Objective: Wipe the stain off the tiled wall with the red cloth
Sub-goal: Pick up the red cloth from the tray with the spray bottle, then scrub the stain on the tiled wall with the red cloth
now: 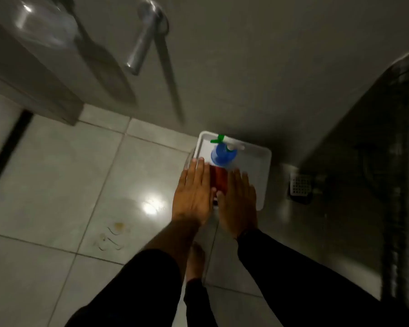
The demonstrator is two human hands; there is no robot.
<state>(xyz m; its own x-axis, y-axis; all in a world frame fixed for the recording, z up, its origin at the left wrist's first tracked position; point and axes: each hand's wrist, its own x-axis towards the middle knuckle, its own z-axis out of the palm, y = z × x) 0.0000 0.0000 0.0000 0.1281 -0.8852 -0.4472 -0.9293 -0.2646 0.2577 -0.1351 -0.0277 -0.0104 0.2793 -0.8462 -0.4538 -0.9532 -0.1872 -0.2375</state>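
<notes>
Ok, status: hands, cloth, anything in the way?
Left hand and right hand open, flat above white tray. Red cloth in tray, ungrasped. Blue spray bottle beside it.

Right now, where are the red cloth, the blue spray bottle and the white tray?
red cloth (219, 179): head view, strip showing between the hands.
blue spray bottle (222, 155): head view, blue shoulder.
white tray (257, 159): head view, bare floor by its right rim.

Home bathroom seen from above, glossy pale floor tiles (45, 166) with grey grout lines, square floor drain grate (300, 185) set by the wall, door with metal lever handle (143, 41), white tray (255, 159) with blue spray bottle (222, 154) placed on the floor
</notes>
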